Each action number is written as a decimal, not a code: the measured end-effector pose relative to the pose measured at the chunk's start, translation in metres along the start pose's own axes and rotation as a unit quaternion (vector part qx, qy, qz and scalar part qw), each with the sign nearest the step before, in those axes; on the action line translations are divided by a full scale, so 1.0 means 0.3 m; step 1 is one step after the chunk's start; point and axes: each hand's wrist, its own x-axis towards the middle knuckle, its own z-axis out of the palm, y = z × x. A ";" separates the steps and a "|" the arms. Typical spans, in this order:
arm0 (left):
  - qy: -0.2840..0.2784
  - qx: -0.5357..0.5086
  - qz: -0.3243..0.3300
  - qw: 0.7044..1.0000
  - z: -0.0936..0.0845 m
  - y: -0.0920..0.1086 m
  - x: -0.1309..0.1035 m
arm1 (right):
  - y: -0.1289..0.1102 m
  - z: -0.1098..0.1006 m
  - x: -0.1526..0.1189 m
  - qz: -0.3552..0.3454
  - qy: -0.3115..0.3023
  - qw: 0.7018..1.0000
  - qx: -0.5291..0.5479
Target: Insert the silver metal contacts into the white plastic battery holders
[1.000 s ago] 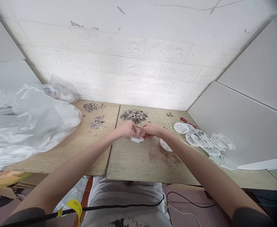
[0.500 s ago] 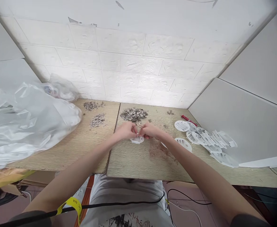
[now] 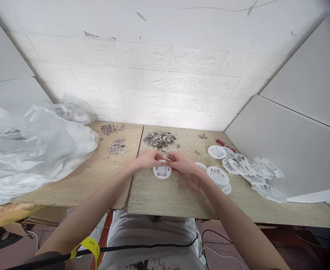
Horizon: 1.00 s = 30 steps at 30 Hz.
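A round white plastic disc (image 3: 162, 171) with slots and small metal parts lies flat on the wooden table, below my hands. My left hand (image 3: 151, 159) is at its upper left edge, fingers pinched together near the rim. My right hand (image 3: 180, 162) pinches a thin, light-coloured stick (image 3: 168, 159) just above the disc's upper right edge. The fingertips of both hands nearly meet. Whatever the left fingertips hold is too small to make out. Behind the hands sits a pile of small metal pieces (image 3: 159, 139).
Two smaller piles of metal parts, the nearer one (image 3: 117, 146), lie at the left. More white discs (image 3: 217, 175) spread and overlap at the right, beside a red tube (image 3: 225, 144). A large plastic bag (image 3: 49, 146) covers the far left. A black cable (image 3: 142, 245) crosses my lap.
The disc under my hands now shows almost whole, lying flat. My hands sit slightly lower in view, and more discs show beside my right forearm, which has moved.
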 end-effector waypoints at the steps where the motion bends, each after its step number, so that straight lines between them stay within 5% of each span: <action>1: -0.008 -0.033 0.006 0.999 -0.016 0.007 0.004 | -0.002 -0.008 0.000 -0.018 0.016 1.000 0.000; 5: 0.029 -0.163 0.020 0.986 -0.055 0.032 0.014 | -0.009 -0.031 0.029 -0.092 0.109 0.990 0.010; 10: 0.121 -0.276 0.030 0.953 -0.011 0.004 0.035 | 0.026 0.012 0.097 -0.151 0.224 0.962 0.042; 16: 0.132 -0.127 0.089 0.979 -0.032 -0.031 0.037 | 0.085 0.054 0.106 -0.156 0.260 0.951 0.052; 19: 0.283 0.050 0.105 0.952 -0.116 -0.057 0.010 | 0.104 0.048 0.101 -0.151 0.283 0.947 0.033; 23: 0.412 0.219 0.004 0.885 -0.208 -0.125 -0.038 | 0.108 0.050 0.099 -0.162 0.275 0.948 -0.012; 30: 0.337 0.283 -0.244 0.864 -0.233 -0.201 -0.063 | 0.104 0.059 0.087 -0.198 0.260 0.943 -0.066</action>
